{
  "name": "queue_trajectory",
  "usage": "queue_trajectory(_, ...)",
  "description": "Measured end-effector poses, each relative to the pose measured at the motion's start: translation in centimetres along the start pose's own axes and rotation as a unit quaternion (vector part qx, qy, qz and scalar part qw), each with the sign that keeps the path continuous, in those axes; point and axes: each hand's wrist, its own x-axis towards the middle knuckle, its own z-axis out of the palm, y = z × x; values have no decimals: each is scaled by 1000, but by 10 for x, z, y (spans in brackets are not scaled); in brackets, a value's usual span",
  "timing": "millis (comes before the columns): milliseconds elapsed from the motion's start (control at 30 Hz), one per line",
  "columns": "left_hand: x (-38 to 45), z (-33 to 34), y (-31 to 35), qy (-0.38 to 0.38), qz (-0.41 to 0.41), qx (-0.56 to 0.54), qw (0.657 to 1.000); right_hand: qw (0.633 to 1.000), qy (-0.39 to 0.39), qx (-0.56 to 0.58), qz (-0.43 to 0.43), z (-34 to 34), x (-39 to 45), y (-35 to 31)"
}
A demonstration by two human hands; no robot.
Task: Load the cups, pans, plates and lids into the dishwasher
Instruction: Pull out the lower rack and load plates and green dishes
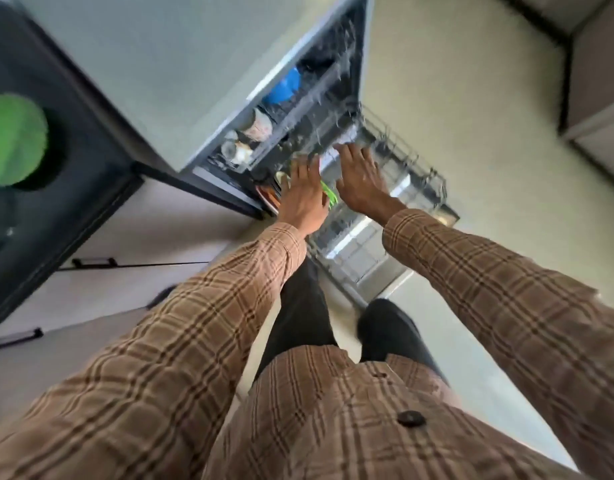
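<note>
Both hands reach over the dishwasher's lower rack (416, 174) with fingers straight and holding nothing, left hand (303, 199) above the green plate (329, 194), right hand (359, 174) beside it, cups (260, 124) in the upper rack beyond.

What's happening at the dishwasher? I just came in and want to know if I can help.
A person in a plaid shirt is reaching both hands, fingers extended, toward the open dishwasher. The left hand is over the plates standing in the lower rack; the right hand hovers beside it. Neither holds anything. The upper rack already carries cups and a blue item. The picture is blurred.
</note>
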Motion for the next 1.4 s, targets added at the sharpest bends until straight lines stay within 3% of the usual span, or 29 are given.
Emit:
queue_trajectory(133, -28, -98, -2, 114, -46, -9, 992, 991, 11, -48, -127, -80, 5, -70)
queue_trajectory(333, -95, -241, -46, 268, -144, -21, 952, 942, 70, -131, -301, -166, 6, -212)
queue_trajectory(600, -218, -297, -154, 338, -291, -12, 895, 867, 66, -188, -456, -179, -14, -386)
queue_trajectory(800, -301, -291, -219, 355, -390, -13, 850, 813, 52, -214, -539, -133, -31, -501)
queue_trajectory(1000, -386, -267, -318, 342, -483, -31, 806, 767, -11, -200, -609, -43, -77, -600)
queue_trajectory(1400, -445, -227, -458, 308, -520, -131, 786, 779, -119, -197, -583, 98, -87, -713)
